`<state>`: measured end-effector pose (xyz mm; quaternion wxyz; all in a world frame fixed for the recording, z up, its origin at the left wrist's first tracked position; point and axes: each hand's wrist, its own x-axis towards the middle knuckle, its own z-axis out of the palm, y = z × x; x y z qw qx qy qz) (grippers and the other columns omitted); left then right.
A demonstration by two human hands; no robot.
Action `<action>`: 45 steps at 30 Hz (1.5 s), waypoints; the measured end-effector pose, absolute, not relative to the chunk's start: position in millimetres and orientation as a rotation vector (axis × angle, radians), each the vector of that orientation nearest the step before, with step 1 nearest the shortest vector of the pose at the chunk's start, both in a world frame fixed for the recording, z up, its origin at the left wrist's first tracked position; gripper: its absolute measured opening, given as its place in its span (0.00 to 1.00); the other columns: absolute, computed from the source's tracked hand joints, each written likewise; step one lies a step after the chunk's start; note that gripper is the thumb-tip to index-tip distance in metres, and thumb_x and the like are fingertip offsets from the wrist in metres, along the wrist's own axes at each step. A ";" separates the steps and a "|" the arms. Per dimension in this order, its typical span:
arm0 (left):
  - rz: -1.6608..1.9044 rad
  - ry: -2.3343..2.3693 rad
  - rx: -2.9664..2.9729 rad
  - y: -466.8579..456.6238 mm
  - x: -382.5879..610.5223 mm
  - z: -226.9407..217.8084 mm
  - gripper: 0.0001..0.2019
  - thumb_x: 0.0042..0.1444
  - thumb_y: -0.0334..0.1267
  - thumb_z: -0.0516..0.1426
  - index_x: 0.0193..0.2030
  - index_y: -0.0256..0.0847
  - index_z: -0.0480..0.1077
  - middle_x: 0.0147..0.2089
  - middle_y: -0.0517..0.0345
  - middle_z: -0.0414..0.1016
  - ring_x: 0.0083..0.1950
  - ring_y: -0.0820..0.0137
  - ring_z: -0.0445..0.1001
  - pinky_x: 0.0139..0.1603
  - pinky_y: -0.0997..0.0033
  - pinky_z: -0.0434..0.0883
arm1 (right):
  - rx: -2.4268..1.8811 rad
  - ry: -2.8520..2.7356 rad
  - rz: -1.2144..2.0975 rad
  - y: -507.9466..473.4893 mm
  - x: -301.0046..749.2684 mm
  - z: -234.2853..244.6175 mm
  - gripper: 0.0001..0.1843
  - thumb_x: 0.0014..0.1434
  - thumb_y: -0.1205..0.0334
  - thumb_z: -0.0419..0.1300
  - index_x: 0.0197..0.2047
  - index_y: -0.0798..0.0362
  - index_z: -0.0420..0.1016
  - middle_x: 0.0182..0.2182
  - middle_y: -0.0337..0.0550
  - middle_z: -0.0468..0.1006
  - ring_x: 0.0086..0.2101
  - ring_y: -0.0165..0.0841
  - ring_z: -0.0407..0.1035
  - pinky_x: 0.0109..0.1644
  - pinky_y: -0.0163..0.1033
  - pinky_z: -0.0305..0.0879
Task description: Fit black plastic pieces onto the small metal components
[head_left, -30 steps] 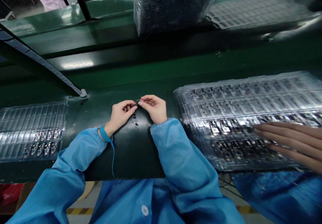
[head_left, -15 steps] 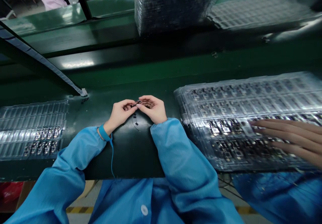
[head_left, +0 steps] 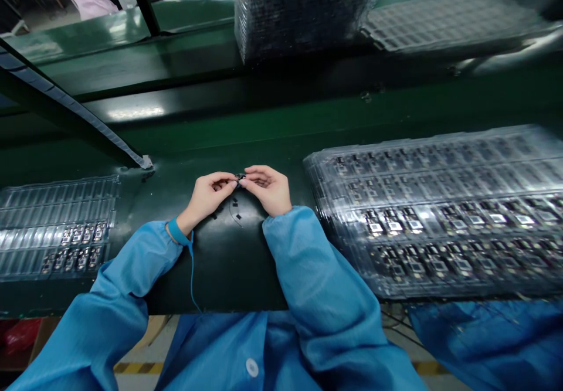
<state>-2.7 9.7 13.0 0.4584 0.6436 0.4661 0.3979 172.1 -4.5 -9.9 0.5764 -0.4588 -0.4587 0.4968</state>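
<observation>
A small dark electronic part [head_left: 240,177] is pinched between both hands above the green bench [head_left: 211,279]. My left hand [head_left: 212,196] grips it with thumb and forefinger from the left. From the right, my right hand [head_left: 269,189] closes on the same part, its thumb tip near the left thumb. The fingers cover much of it, so its exact kind cannot be made out. Just below the hands lie several tiny black pieces [head_left: 236,203] and a thin wire [head_left: 232,217]. A blue wrist strap [head_left: 178,233] with a cord circles my left wrist.
To the right, stacked clear trays [head_left: 347,250] hold rows of small circuit modules. At left, another clear tray [head_left: 26,235] is partly filled. A tall tray stack [head_left: 303,19] stands behind on a shelf, and a slanted dark post [head_left: 88,109] rises at left.
A co-worker's hand over the right-hand trays has left the view. My left hand has shifted slightly left, and more small black pieces show beneath it. Both hands keep their pinch.
</observation>
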 end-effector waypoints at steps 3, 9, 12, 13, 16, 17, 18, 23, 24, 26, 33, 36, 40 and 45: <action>0.994 1.138 1.487 12.2 -1.4 17.4 0.13 0.52 0.45 0.65 0.39 0.38 0.79 0.35 0.52 0.81 0.32 0.70 0.77 0.32 0.72 0.73 | -1.053 -1.093 1.179 -5.1 172.1 -7.8 0.24 0.46 0.49 0.74 0.44 0.50 0.78 0.37 0.43 0.83 0.37 0.36 0.79 0.46 0.43 0.75; 0.983 1.143 1.297 16.2 -1.6 19.6 0.14 0.49 0.45 0.67 0.38 0.37 0.79 0.28 0.56 0.78 0.23 0.76 0.70 0.23 0.76 0.67 | -1.064 -1.157 1.167 -5.4 170.8 -8.4 0.20 0.47 0.51 0.73 0.41 0.51 0.80 0.35 0.43 0.83 0.36 0.36 0.78 0.44 0.42 0.75; 0.986 1.131 1.277 16.9 -1.7 18.6 0.14 0.49 0.45 0.68 0.38 0.37 0.79 0.28 0.56 0.78 0.23 0.77 0.69 0.23 0.76 0.65 | -1.109 -1.246 1.124 -6.1 170.7 -7.6 0.14 0.51 0.50 0.71 0.36 0.52 0.82 0.33 0.43 0.83 0.33 0.35 0.77 0.43 0.42 0.74; 0.986 1.131 1.274 16.8 -1.3 18.5 0.15 0.49 0.46 0.68 0.38 0.37 0.79 0.28 0.56 0.78 0.23 0.77 0.69 0.23 0.76 0.66 | -1.129 -1.279 1.096 -6.3 171.0 -6.8 0.13 0.52 0.50 0.70 0.34 0.52 0.82 0.32 0.42 0.83 0.32 0.35 0.77 0.42 0.42 0.73; 0.982 1.134 1.284 15.9 0.2 19.8 0.17 0.47 0.47 0.69 0.37 0.36 0.78 0.30 0.54 0.79 0.24 0.75 0.71 0.23 0.75 0.67 | -1.162 -1.327 1.040 -7.3 172.5 -4.2 0.13 0.53 0.49 0.69 0.32 0.51 0.82 0.30 0.42 0.83 0.32 0.35 0.76 0.40 0.41 0.72; 0.979 1.135 1.301 15.5 0.3 21.1 0.17 0.46 0.47 0.69 0.37 0.36 0.78 0.31 0.53 0.79 0.25 0.75 0.71 0.24 0.75 0.68 | -1.161 -1.323 1.041 -7.6 172.9 -3.5 0.13 0.53 0.49 0.68 0.32 0.51 0.82 0.30 0.42 0.83 0.31 0.35 0.75 0.40 0.41 0.72; 0.975 1.135 1.329 15.4 -0.2 22.9 0.17 0.47 0.47 0.68 0.38 0.36 0.78 0.32 0.52 0.79 0.26 0.74 0.72 0.25 0.74 0.69 | -1.155 -1.312 1.047 -7.8 173.2 -3.1 0.14 0.53 0.48 0.68 0.32 0.51 0.82 0.30 0.42 0.83 0.31 0.35 0.75 0.40 0.41 0.72; 1.008 1.176 1.621 25.1 -13.8 33.3 0.18 0.53 0.49 0.64 0.46 0.39 0.77 0.39 0.51 0.79 0.35 0.71 0.75 0.34 0.73 0.72 | -1.162 -1.230 1.074 -6.0 170.3 -5.0 0.18 0.51 0.44 0.68 0.32 0.52 0.80 0.30 0.41 0.81 0.31 0.33 0.74 0.40 0.40 0.71; 1.038 1.219 1.670 29.4 -18.4 33.7 0.18 0.55 0.49 0.62 0.47 0.39 0.76 0.39 0.52 0.79 0.36 0.71 0.75 0.35 0.73 0.72 | -1.186 -1.215 1.069 -5.7 168.8 -4.8 0.18 0.51 0.43 0.68 0.32 0.52 0.79 0.30 0.41 0.81 0.31 0.33 0.74 0.40 0.39 0.71; 1.103 1.345 1.711 38.9 -28.1 31.3 0.18 0.57 0.49 0.59 0.47 0.39 0.75 0.39 0.53 0.77 0.36 0.71 0.74 0.36 0.74 0.71 | -1.244 -1.190 1.038 -8.5 165.5 -0.4 0.18 0.52 0.43 0.67 0.32 0.52 0.78 0.29 0.40 0.81 0.31 0.33 0.73 0.40 0.39 0.71; 1.102 1.563 1.686 55.5 -45.7 7.5 0.13 0.59 0.47 0.58 0.42 0.39 0.75 0.35 0.58 0.75 0.34 0.72 0.71 0.34 0.75 0.68 | -1.397 -1.465 0.759 -93.6 181.8 90.9 0.10 0.60 0.53 0.64 0.33 0.49 0.79 0.29 0.40 0.80 0.30 0.33 0.73 0.38 0.39 0.71; 1.072 1.547 1.738 54.0 -44.7 5.1 0.12 0.59 0.45 0.58 0.42 0.40 0.76 0.34 0.61 0.76 0.35 0.73 0.72 0.36 0.75 0.68 | -1.593 -1.608 0.611 -141.0 221.3 143.9 0.06 0.61 0.54 0.63 0.35 0.45 0.80 0.30 0.41 0.81 0.30 0.36 0.74 0.34 0.42 0.71; 1.021 1.555 1.762 52.6 -42.9 7.5 0.11 0.60 0.45 0.57 0.42 0.41 0.76 0.34 0.62 0.76 0.35 0.73 0.72 0.38 0.74 0.68 | -2.085 -1.495 0.338 -160.2 308.3 174.2 0.14 0.57 0.45 0.64 0.33 0.46 0.81 0.27 0.44 0.80 0.27 0.38 0.72 0.32 0.43 0.69; 0.985 1.544 1.794 51.8 -42.5 10.1 0.12 0.60 0.46 0.57 0.41 0.41 0.76 0.34 0.62 0.76 0.35 0.72 0.72 0.37 0.73 0.68 | -2.437 -1.484 0.398 -133.6 410.4 154.3 0.33 0.44 0.27 0.63 0.27 0.53 0.80 0.19 0.43 0.74 0.22 0.34 0.65 0.26 0.39 0.59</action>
